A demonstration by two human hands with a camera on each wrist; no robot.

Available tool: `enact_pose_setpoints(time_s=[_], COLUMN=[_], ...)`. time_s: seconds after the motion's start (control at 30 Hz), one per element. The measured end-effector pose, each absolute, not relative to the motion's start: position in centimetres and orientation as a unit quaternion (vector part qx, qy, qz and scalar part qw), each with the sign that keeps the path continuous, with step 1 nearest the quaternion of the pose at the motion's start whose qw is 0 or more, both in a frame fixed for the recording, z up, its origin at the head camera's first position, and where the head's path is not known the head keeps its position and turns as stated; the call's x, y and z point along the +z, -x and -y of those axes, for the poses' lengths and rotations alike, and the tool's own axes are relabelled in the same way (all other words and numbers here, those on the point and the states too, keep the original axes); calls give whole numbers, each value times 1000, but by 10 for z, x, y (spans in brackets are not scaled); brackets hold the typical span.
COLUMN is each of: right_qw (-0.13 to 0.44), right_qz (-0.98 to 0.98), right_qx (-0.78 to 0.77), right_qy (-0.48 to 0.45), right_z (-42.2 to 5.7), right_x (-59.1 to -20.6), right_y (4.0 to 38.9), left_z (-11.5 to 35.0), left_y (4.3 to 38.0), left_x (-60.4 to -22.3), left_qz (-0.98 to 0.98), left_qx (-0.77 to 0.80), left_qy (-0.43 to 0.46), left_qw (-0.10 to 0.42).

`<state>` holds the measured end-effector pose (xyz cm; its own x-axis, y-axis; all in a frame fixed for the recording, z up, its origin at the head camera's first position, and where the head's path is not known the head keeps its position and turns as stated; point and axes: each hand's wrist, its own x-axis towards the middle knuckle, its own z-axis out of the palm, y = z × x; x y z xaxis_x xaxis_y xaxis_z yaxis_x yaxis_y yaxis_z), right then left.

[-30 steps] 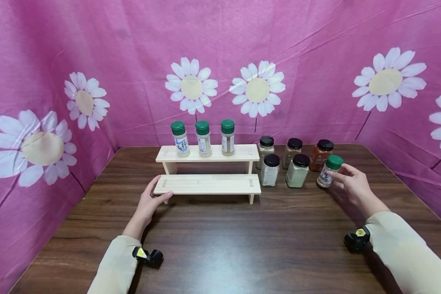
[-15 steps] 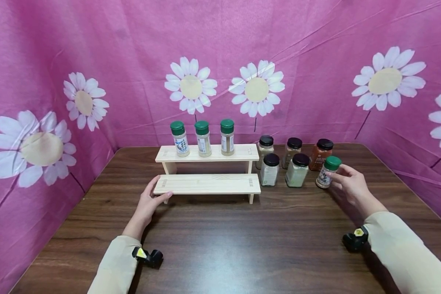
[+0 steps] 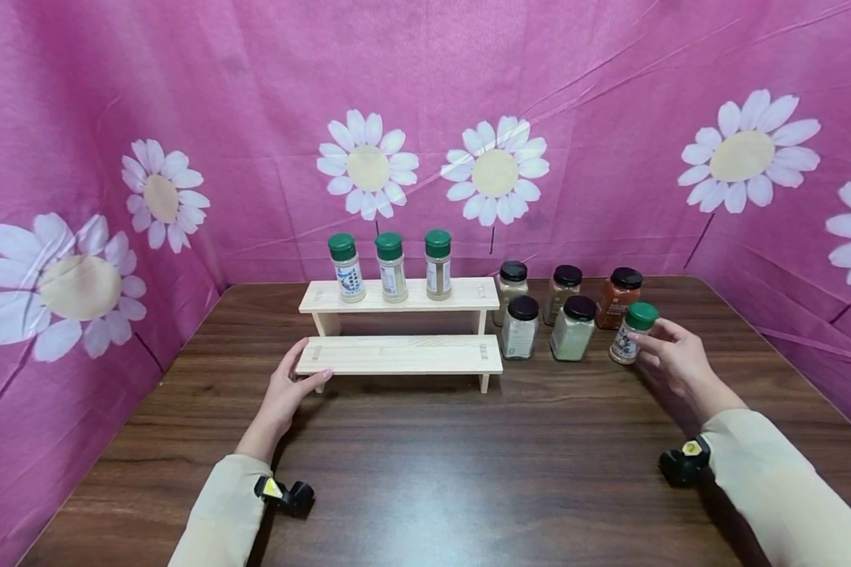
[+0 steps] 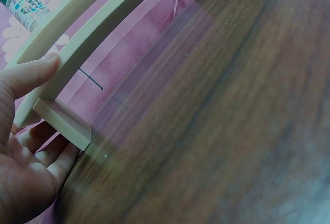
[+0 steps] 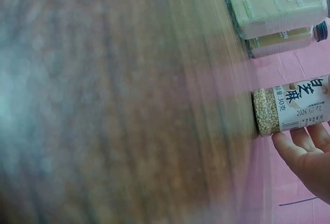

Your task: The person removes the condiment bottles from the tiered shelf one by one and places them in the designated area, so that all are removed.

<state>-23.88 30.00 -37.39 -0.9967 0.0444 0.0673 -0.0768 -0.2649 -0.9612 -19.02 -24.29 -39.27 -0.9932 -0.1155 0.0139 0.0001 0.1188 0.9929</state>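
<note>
One green-capped jar [image 5: 293, 105] of pale seeds [image 5: 266, 112] is pinched in the right grip [image 3: 681, 361], the left grip [image 3: 288, 395] holding a rack [image 3: 400, 354].

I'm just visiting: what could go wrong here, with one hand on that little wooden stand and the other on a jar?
The right hand holds the sesame jar close to the red jar, so a careless move might knock that over. The left hand grips the wooden stand; a tug could perhaps topple the three green-capped shakers on its upper shelf.
</note>
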Motion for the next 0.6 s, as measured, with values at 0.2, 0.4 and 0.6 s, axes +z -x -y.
enact_pose_setpoints(time_s=[0.2,0.4,0.6], right_qw=[36,35,32], right_qz=[605,607,607], right_qx=[795,794,794], right_qy=[-9,-8,-17], right_z=[-300,-301,-303], right_x=[-373,-374,-377], right_y=[238,238,240], left_z=[243,243,244], left_y=[190,190,191], left_x=[-393,-393,-393], left_qz=[745,747,744], left_qx=[-665,-663,-666], left_qy=[-39,-39,-39], left_qw=[42,43,41])
